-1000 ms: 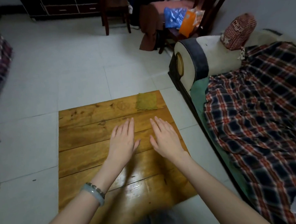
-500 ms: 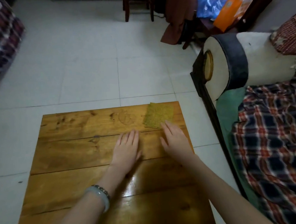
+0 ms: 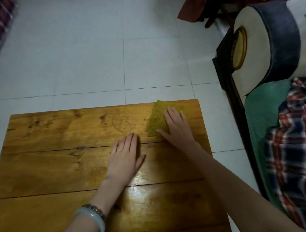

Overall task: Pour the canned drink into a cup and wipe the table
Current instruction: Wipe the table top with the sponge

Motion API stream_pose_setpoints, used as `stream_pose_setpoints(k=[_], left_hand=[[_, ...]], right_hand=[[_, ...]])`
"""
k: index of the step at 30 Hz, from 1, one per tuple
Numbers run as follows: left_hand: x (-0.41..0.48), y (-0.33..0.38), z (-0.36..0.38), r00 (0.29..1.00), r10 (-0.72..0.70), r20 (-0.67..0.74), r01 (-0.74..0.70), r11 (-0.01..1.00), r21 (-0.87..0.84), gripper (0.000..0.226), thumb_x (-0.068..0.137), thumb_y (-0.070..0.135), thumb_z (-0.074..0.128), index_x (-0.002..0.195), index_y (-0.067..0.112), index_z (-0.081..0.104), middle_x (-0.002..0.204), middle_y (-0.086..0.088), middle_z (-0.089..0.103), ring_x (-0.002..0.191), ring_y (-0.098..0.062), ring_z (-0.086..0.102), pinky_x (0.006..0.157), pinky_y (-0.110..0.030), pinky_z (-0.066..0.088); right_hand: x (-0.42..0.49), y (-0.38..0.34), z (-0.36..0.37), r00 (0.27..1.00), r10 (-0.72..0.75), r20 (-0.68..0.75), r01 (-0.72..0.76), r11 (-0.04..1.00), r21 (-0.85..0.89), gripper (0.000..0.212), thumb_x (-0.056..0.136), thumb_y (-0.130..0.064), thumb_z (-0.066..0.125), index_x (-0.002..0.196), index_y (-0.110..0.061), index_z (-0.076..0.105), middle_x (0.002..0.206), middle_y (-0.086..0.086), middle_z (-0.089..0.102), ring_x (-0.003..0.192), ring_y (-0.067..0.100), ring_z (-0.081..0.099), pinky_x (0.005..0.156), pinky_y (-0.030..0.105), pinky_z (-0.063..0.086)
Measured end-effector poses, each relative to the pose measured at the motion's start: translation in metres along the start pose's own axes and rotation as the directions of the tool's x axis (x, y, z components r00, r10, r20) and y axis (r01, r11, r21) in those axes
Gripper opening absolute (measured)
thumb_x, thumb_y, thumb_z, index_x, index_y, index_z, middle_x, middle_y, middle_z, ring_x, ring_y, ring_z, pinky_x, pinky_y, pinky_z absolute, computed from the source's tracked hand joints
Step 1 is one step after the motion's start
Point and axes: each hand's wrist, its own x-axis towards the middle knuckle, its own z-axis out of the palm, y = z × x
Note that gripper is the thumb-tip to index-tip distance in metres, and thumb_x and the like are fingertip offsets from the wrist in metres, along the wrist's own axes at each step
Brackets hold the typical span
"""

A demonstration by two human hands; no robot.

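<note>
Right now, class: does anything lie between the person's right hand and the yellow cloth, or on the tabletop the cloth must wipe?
Nothing visible does. The right hand already rests flat on the yellow cloth at the table's far right corner. Only the left hand lies on the wood beside it; no can or cup shows.

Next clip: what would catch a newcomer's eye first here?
Two bare hands lie flat on the wooden table: the right hand presses on a yellow-green cloth at the table's far right corner, and the left hand rests palm down beside it, a pale bangle on its wrist. To the right stands a sofa with a plaid cover.
</note>
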Motion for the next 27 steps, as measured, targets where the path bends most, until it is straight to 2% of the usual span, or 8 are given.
stream_pose_setpoints(k=[4, 8, 11, 15, 16, 18, 21, 27], left_hand=[[-0.005, -0.006, 0.007, 1.000, -0.008, -0.002, 0.008, 1.000, -0.023, 0.069, 0.088, 0.053, 0.033, 0.134, 0.003, 0.046, 0.135, -0.014, 0.053, 0.120, -0.027, 0.053, 0.107, -0.042, 0.034], [-0.008, -0.008, 0.008, 1.000, -0.024, -0.011, 0.023, 0.999, -0.046, 0.069, 0.089, 0.052, 0.033, 0.135, 0.003, 0.044, 0.137, -0.013, 0.050, 0.122, -0.027, 0.051, 0.107, -0.037, 0.022], [-0.011, -0.007, 0.011, 1.000, -0.014, 0.009, 0.015, 0.999, -0.048, 0.070, 0.090, 0.053, 0.030, 0.137, 0.003, 0.042, 0.138, -0.014, 0.049, 0.124, -0.027, 0.050, 0.111, -0.040, 0.025], [-0.021, -0.006, 0.015, 0.999, -0.017, 0.032, 0.019, 0.999, -0.048, 0.070, 0.090, 0.053, 0.029, 0.137, 0.002, 0.042, 0.139, -0.014, 0.048, 0.124, -0.027, 0.050, 0.111, -0.038, 0.026], [-0.023, -0.007, 0.016, 0.999, -0.017, 0.035, 0.019, 0.999, -0.051, 0.070, 0.091, 0.053, 0.029, 0.137, 0.002, 0.041, 0.139, -0.015, 0.048, 0.124, -0.027, 0.049, 0.110, -0.037, 0.023], [-0.029, -0.008, 0.015, 0.999, -0.016, 0.047, 0.019, 0.998, -0.056, 0.070, 0.091, 0.053, 0.029, 0.139, 0.002, 0.039, 0.140, -0.015, 0.046, 0.125, -0.028, 0.048, 0.109, -0.037, 0.020], [-0.036, -0.007, 0.011, 0.998, -0.011, 0.059, 0.015, 0.998, -0.063, 0.070, 0.092, 0.053, 0.028, 0.139, 0.003, 0.038, 0.141, -0.014, 0.045, 0.127, -0.027, 0.046, 0.111, -0.038, 0.019], [-0.054, -0.002, -0.003, 1.000, 0.005, 0.028, -0.003, 0.997, -0.080, 0.072, 0.093, 0.057, 0.025, 0.139, 0.004, 0.038, 0.140, -0.013, 0.046, 0.131, -0.026, 0.042, 0.113, -0.040, 0.017]], right_hand=[[0.013, 0.000, 0.018, 0.997, 0.060, 0.040, -0.057, 0.996, -0.069, 0.100, 0.075, -0.080, 0.012, 0.149, -0.013, 0.017, 0.157, 0.013, 0.014, 0.145, 0.027, 0.009, 0.112, 0.057, -0.003], [0.017, 0.001, 0.028, 0.994, 0.069, 0.082, -0.060, 0.992, -0.109, 0.105, 0.070, -0.084, 0.004, 0.151, -0.017, 0.001, 0.159, 0.011, -0.002, 0.146, 0.025, -0.005, 0.110, 0.058, -0.010], [0.017, 0.001, 0.031, 0.996, 0.065, 0.056, -0.059, 0.992, -0.115, 0.096, 0.077, -0.079, 0.008, 0.151, -0.016, 0.009, 0.158, 0.013, 0.007, 0.146, 0.028, 0.004, 0.110, 0.059, -0.006], [0.017, -0.001, 0.030, 0.996, 0.094, -0.001, -0.094, 0.991, -0.097, 0.069, 0.092, -0.058, 0.019, 0.143, -0.014, 0.037, 0.149, 0.015, 0.034, 0.139, 0.031, 0.031, 0.108, 0.063, 0.018], [0.017, -0.002, 0.029, 0.995, 0.102, -0.017, -0.103, 0.991, -0.088, 0.064, 0.094, -0.053, 0.020, 0.142, -0.015, 0.040, 0.148, 0.015, 0.037, 0.137, 0.031, 0.033, 0.108, 0.063, 0.020], [0.017, -0.003, 0.027, 0.995, 0.099, -0.017, -0.100, 0.993, -0.064, 0.056, 0.097, -0.045, 0.023, 0.144, -0.017, 0.035, 0.151, 0.013, 0.031, 0.141, 0.029, 0.027, 0.111, 0.061, 0.014], [0.019, -0.003, 0.018, 0.993, 0.110, 0.033, -0.111, 0.992, 0.051, 0.051, 0.101, -0.041, 0.026, 0.148, -0.022, 0.024, 0.157, 0.006, 0.017, 0.146, 0.024, 0.009, 0.114, 0.055, -0.002], [-0.013, -0.034, -0.016, 0.960, 0.017, 0.278, -0.133, 0.905, 0.404, 0.052, 0.102, -0.037, 0.026, 0.149, -0.015, 0.017, 0.157, 0.007, 0.016, 0.146, 0.020, 0.004, 0.114, 0.049, -0.011]])
